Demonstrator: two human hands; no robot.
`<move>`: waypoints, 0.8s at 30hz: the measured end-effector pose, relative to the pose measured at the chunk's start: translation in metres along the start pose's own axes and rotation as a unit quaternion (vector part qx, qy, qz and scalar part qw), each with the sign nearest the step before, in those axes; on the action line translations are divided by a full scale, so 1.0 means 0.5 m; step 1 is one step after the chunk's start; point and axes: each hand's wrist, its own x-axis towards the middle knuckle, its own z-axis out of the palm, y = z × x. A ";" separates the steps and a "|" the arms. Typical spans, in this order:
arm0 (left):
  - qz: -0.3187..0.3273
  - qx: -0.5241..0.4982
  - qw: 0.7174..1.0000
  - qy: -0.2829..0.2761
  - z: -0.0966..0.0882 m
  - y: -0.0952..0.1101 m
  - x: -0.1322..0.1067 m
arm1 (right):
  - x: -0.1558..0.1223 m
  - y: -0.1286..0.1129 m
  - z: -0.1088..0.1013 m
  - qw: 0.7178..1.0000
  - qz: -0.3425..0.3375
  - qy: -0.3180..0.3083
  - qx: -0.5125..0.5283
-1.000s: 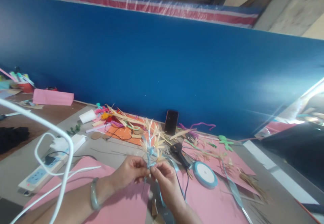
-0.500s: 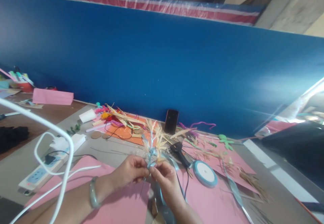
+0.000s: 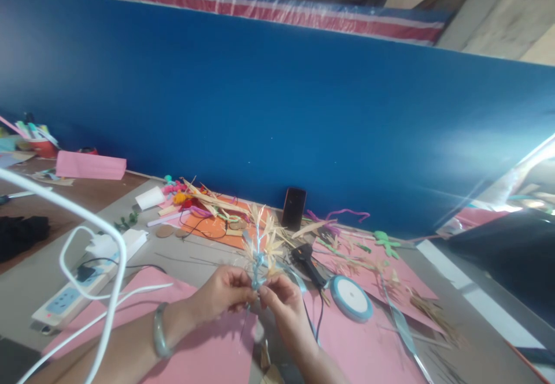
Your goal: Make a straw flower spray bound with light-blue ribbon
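Both hands meet at the lower middle of the view. My left hand (image 3: 223, 296) pinches the bottom of a small upright sprig of dried straw leaves (image 3: 262, 245) bound with pale blue ribbon. My right hand (image 3: 284, 309) pinches the same stem from the right, fingers closed on the blue ribbon wrap. A strand of the ribbon trails down from the hands over the pink paper sheet (image 3: 217, 343). A spool of pale blue ribbon (image 3: 350, 298) lies to the right of my right hand.
A black glue gun (image 3: 309, 261) lies behind the hands. A black phone (image 3: 293, 208) leans on the blue partition (image 3: 277, 112). Straw scraps, pipe cleaners and orange paper (image 3: 212, 225) litter the table. A white power strip (image 3: 82, 288) with white cables sits left.
The sprig has turned and shifted slightly between the fingers. My right hand has moved a little, still pinching at the stem. Everything on the table stays where it was.
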 end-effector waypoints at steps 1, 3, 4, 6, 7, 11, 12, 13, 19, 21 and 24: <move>0.002 0.003 1.000 0.000 0.000 0.000 0.000 | 0.000 0.001 0.000 1.000 -0.001 -0.005 0.007; 0.006 0.011 1.000 -0.002 0.000 -0.002 0.000 | -0.001 0.002 0.000 1.000 0.002 -0.010 0.011; 0.007 0.014 1.000 -0.003 -0.001 -0.003 0.000 | -0.002 0.003 0.001 1.000 0.007 -0.010 0.008; 0.007 0.014 1.000 -0.006 -0.002 -0.005 0.001 | -0.003 0.003 0.004 1.000 0.019 -0.014 0.001; 0.007 0.011 1.000 -0.009 -0.002 -0.005 0.001 | -0.004 0.002 0.005 1.000 0.024 -0.017 0.002; 0.006 -0.007 1.000 -0.016 0.000 -0.002 0.002 | 0.000 -0.001 0.007 0.998 0.041 -0.034 0.019; 0.004 -0.009 1.000 -0.015 0.001 -0.001 0.002 | 0.002 -0.001 0.007 0.998 0.044 -0.034 0.019; 0.002 -0.010 1.000 -0.014 0.002 0.000 0.002 | 0.004 -0.001 0.006 0.998 0.047 -0.032 0.018; 0.007 -0.012 1.000 -0.017 0.003 0.000 0.002 | 0.004 -0.006 0.005 0.998 0.054 -0.009 -0.010; 0.008 -0.021 1.000 -0.019 0.003 -0.002 0.003 | 0.002 -0.007 0.005 0.998 0.055 -0.001 -0.027; 0.015 -0.049 0.998 -0.023 0.002 -0.010 0.006 | 0.003 -0.003 0.000 0.998 0.033 0.014 -0.059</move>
